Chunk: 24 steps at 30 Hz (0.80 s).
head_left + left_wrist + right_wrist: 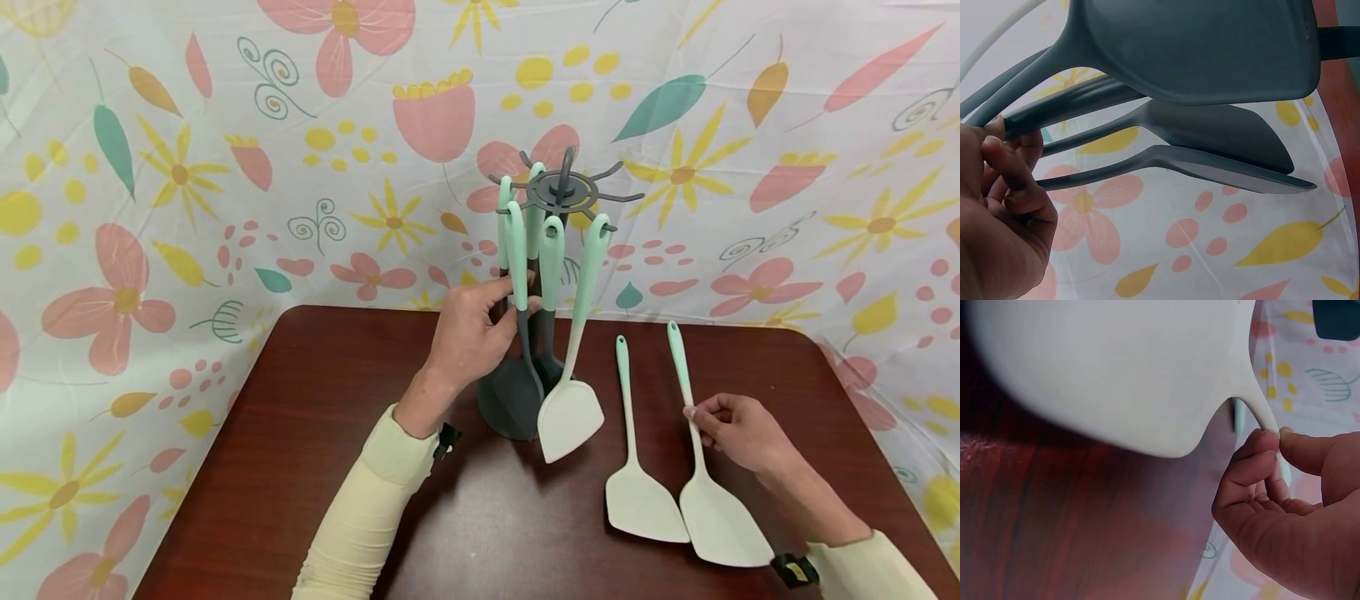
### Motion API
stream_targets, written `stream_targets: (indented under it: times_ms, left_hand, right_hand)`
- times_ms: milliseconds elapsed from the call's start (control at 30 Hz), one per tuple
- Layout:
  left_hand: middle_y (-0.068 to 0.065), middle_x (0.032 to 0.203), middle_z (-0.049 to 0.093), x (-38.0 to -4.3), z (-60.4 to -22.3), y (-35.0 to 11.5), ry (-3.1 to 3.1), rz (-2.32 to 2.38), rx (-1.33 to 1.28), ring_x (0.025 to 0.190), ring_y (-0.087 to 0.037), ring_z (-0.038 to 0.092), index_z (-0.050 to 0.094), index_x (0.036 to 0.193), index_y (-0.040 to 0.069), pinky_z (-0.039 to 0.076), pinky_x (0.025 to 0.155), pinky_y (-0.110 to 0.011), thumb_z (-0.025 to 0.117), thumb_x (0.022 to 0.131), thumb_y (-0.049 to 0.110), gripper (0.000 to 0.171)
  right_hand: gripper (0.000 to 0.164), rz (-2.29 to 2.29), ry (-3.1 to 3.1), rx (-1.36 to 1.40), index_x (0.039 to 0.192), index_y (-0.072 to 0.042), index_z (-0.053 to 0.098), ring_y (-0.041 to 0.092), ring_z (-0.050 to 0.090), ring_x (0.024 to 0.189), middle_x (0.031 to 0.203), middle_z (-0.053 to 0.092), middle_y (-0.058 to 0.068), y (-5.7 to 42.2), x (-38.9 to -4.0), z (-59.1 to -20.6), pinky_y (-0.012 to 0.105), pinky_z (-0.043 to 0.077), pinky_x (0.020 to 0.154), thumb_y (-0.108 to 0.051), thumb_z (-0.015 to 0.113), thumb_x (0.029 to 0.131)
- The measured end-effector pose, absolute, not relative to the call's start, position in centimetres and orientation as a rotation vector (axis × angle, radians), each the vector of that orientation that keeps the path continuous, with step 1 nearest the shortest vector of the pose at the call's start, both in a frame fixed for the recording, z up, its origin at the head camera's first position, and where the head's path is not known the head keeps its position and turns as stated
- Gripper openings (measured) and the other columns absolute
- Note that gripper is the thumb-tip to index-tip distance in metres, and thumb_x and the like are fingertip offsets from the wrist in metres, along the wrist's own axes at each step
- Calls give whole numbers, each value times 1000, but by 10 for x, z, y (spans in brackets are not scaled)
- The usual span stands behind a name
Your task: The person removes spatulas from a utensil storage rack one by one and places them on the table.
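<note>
Floral fabric [300,167] is hanging behind a dark reddish-brown surface [285,467], its pink, yellow and green flowers and leaves filling the background. On the right wrist, a black device [797,571] is showing a small yellowish patch, and any lettering on it is coming out too small to read. Another black device [447,440] is peeking out at the left cuff. Pale cream sleeves [352,517] are covering both forearms.

Toward the back of the surface, a dark grey utensil stand [562,192] is rising, its hook arms spreading outward at the top. Four dark utensils [552,258] with mint handles are hanging from it. One white turner [572,421] is hanging there too, partly blocking the view of the dark pieces behind.

Of the hands, the left hand [472,333] is reaching in among the handles and gripping the stand's pole, thumb and fingers curling round it; one handle is crossing in front of the fingers. A broad dark blade [1204,50] is covering part of that pole in the left wrist view.

Right of the stand, a white spatula [645,504] is lying on the surface. Beside it, the right hand [738,433] is pinching a second white spatula [723,521] by its handle. Their blades are meeting near the lower corner, though whether they are overlapping is staying unclear.
</note>
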<state>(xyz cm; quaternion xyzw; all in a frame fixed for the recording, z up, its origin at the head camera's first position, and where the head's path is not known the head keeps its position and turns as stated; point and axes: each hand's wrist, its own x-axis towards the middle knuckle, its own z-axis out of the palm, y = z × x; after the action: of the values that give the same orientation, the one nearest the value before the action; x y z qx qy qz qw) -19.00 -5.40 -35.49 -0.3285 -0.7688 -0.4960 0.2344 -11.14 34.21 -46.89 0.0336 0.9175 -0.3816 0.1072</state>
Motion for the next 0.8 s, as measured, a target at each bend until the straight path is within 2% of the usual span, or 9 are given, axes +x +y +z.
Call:
stream_targets:
  times_ms: [267,533,800]
  left_hand:
    - [3,60,58,-190,-354,-53,-2124,-1373,-898,47,-5,44,79,123,6,36,45,-28,78,99,19,27]
    - [3,60,59,-189,-355,-54,-2129,-1382,-888,48,-6,46,79,123,7,37,46,-28,78,99,19,27]
    - [3,60,59,-190,-356,-54,-2130,-1382,-888,47,-6,44,79,123,7,36,46,-27,78,99,19,26]
  right_hand:
    - [41,-1101,2689,122,106,6,64,20,55,70,81,61,10,345,-112,-476,31,46,57,-34,57,112]
    - [37,-1092,2695,107,103,5,65,21,58,70,78,62,9,346,-113,-482,32,48,57,-30,58,112]
    - [39,-1043,2726,111,100,4,66,19,56,68,77,63,8,347,-115,-486,31,44,54,-33,58,112]
